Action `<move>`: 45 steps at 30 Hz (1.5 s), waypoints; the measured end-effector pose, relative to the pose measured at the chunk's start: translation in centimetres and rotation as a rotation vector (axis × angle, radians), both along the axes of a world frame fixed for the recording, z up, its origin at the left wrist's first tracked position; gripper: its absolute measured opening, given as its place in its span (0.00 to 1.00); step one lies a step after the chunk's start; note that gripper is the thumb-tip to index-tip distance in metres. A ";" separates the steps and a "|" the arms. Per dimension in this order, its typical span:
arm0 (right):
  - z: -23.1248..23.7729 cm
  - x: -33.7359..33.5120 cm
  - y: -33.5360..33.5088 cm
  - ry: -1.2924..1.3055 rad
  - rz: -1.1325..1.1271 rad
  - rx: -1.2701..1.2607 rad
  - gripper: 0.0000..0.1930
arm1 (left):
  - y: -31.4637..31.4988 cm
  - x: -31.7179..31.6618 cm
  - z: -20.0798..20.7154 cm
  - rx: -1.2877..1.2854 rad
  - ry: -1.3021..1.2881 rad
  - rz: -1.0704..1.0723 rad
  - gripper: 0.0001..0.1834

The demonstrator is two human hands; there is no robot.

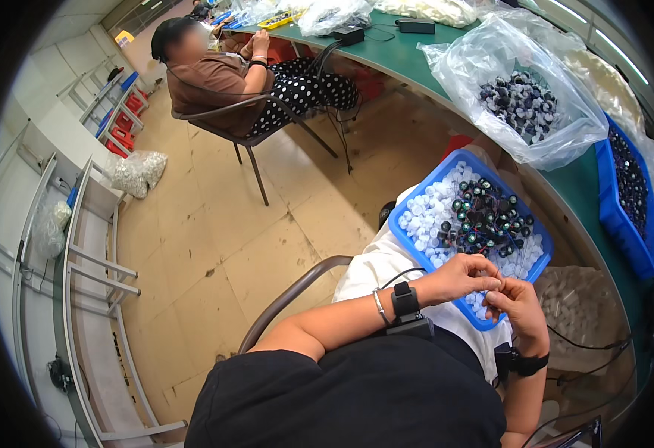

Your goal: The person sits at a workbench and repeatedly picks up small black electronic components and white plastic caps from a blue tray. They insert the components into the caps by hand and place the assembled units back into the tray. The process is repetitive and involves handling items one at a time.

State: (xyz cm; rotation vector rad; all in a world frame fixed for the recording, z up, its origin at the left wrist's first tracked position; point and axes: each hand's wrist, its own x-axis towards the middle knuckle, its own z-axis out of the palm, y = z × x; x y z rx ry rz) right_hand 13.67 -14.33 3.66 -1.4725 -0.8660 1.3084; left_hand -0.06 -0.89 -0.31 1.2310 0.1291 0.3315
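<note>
A tray [483, 325] is resting on the person's lap [371, 272], holding caps [420, 213] with wired parts [483, 216] lying among them. The left hand [461, 279] and right hand [518, 302] are meeting over its near side. On the workbench [401, 58], a bag [457, 69] is sitting left of a bin [610, 196]. Ahead, leftward, a co-worker [218, 82] is sitting beside the workbench.

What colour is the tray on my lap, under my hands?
Blue: the tray shows best in the head view.

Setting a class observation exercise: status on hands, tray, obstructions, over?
Left hand, right hand: pinched, close together. Blue tray below holds white pieces, dark pieces. Any held item unclear; nothing visibly blocking.
</note>
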 end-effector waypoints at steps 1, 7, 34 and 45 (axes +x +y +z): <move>-0.1 0.2 -0.1 0.067 -0.004 0.000 0.07 | 0.0 -0.1 -0.1 -0.013 0.027 -0.014 0.09; -1.3 0.2 0.2 0.274 -0.109 0.155 0.05 | 0.1 -0.4 0.4 -0.066 0.013 0.031 0.08; 0.4 -1.9 0.3 -0.399 -0.488 0.339 0.04 | 0.8 0.7 0.7 -0.425 -0.051 0.038 0.14; 0.7 -4.2 1.3 -0.819 -0.474 0.461 0.02 | 1.3 -1.3 -1.0 -0.783 -0.003 -0.075 0.18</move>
